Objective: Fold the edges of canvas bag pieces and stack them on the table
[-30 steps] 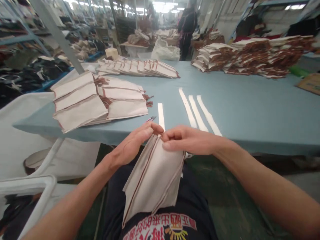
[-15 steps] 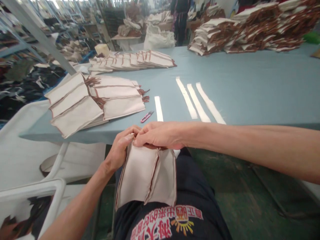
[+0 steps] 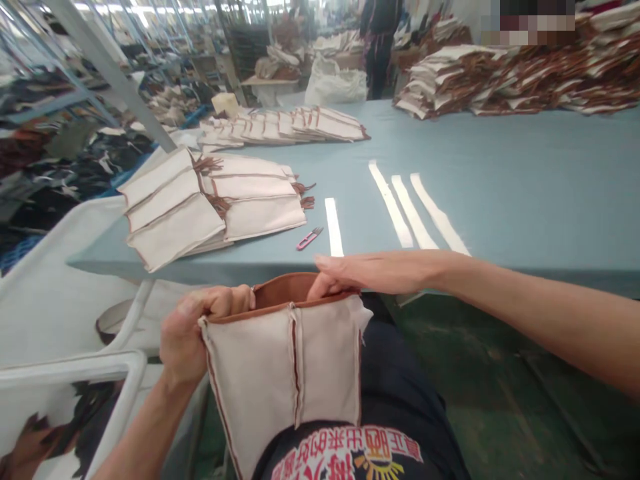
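Observation:
I hold a cream canvas bag with brown piping over my lap, its mouth pulled open so the brown lining shows. My left hand is closed on the bag's left top corner. My right hand has its thumb hooked inside the right rim, with its fingers stretched along the far edge. Small pink thread snips lie on the blue table just beyond the bag.
Flat stacks of the same cream bags lie on the table's left, more in a row behind and large piles at the far right. Several white strips lie mid-table. A white frame stands at my left. A person stands far back.
Both hands were pinched together at the bag's top edge. They have moved apart, pulling the bag's mouth open, and the bag now hangs squarer over my lap.

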`<act>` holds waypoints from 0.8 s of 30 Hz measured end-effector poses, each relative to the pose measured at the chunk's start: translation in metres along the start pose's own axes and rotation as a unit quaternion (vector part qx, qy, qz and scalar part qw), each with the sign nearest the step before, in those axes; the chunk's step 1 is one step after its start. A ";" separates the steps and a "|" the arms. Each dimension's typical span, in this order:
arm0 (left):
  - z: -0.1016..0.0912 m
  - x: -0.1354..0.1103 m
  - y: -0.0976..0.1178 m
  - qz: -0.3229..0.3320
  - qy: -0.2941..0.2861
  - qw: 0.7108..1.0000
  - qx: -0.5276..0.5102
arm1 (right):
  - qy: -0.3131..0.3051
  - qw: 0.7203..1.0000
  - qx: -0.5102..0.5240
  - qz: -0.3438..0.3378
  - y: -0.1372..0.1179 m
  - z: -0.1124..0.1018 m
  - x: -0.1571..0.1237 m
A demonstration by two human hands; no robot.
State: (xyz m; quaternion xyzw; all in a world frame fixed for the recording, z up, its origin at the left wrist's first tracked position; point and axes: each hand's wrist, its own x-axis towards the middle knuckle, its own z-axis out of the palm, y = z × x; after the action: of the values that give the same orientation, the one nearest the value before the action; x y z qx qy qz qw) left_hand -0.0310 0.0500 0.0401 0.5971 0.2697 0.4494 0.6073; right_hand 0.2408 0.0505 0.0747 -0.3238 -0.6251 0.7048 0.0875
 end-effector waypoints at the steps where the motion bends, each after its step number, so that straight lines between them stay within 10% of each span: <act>1: -0.004 -0.003 -0.001 0.001 0.011 1.000 0.004 | 0.008 1.000 -0.026 -0.008 0.002 -0.001 -0.004; 14: -0.006 -0.015 -0.014 0.000 0.070 0.994 0.085 | 0.187 0.920 -0.324 -0.119 0.004 0.045 0.017; 18: -0.018 -0.017 0.001 -0.007 0.005 0.986 0.169 | 0.179 0.923 -0.301 -0.159 0.008 0.049 0.017; 24: 0.000 -0.001 0.044 0.046 -0.207 0.899 0.383 | 0.161 0.919 -0.311 -0.182 -0.009 0.046 -0.002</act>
State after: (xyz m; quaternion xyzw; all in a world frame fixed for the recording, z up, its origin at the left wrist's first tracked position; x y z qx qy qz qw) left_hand -0.0409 0.0437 0.0826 0.8752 0.2611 0.2051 0.3519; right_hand 0.2138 0.0134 0.0845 -0.3249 -0.8382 0.3850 0.2087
